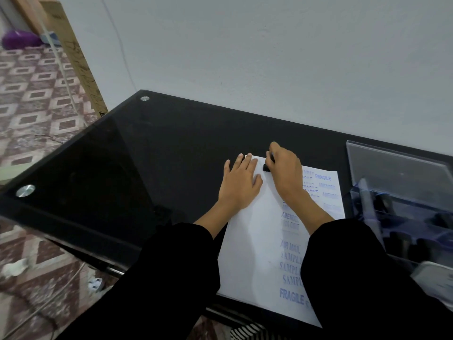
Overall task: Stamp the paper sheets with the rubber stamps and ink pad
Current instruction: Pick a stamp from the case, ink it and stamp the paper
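Observation:
A white paper sheet (255, 241) lies on the black glass table (152, 153), with several blue stamp prints such as FRAGILE, SAMPLE and AIR MAIL down its right half. My left hand (239, 185) lies flat with straight fingers on the sheet's upper left part. My right hand (284, 168) grips a small black rubber stamp (266, 167) and holds it down on the sheet near its top edge. Most of the stamp is hidden under my fingers. No ink pad shows clearly.
A clear acrylic organizer (402, 197) with dark items inside stands at the table's right side, close to the sheet. The white wall (269, 57) runs right behind the table. A cardboard box (73, 55) leans at the left, above patterned floor tiles.

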Demonstrator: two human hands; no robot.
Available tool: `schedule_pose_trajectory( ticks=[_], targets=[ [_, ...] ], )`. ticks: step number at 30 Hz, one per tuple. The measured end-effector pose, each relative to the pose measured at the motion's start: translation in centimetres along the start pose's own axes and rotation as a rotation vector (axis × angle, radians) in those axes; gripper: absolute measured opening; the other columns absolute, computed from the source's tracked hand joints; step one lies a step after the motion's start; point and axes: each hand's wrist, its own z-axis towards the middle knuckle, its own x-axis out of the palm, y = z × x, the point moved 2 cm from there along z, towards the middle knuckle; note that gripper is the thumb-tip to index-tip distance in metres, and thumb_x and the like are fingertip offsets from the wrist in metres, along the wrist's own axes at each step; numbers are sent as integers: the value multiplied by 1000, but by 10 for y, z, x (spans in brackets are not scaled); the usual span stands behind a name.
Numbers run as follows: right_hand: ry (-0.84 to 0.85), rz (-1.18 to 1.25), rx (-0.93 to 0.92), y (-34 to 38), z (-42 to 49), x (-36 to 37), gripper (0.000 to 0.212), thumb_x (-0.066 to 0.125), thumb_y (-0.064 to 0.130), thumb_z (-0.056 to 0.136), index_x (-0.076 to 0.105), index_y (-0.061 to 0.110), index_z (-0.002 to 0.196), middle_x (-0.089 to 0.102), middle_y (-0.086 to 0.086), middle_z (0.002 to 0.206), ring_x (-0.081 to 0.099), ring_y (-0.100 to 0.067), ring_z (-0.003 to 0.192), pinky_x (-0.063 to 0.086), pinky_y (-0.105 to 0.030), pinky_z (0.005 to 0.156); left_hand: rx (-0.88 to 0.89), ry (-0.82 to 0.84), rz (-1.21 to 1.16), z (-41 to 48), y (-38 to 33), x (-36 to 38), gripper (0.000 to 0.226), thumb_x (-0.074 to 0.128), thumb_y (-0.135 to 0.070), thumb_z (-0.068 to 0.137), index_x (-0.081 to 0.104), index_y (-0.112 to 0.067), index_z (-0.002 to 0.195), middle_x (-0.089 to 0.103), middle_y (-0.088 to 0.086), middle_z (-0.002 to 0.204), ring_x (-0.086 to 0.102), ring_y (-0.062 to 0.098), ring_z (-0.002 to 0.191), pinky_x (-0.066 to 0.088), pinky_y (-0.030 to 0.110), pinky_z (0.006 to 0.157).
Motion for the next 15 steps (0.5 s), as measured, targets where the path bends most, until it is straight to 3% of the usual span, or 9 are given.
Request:
schedule_pose_trajectory(
  ticks=[10, 15],
  targets=[
    [76, 4, -27, 0, 3, -8, 17, 40, 24, 100, 37, 14, 87, 49, -4, 78, 44, -13, 68, 25, -13, 50, 1, -23, 7, -1, 1, 0, 52, 24, -35, 101, 17, -16, 148, 14, 1, 158, 7, 17, 147, 3, 41, 119],
    [-80, 296, 168, -22, -1, -27, 20, 43, 29, 98, 40, 13, 87, 52, -5, 76, 50, -15, 68, 38, -20, 58, 2, -27, 35, 0, 0, 1, 52, 25, -35, 101, 17, -17, 148, 14, 1, 158, 8, 17, 147, 5, 41, 119]
  ],
)
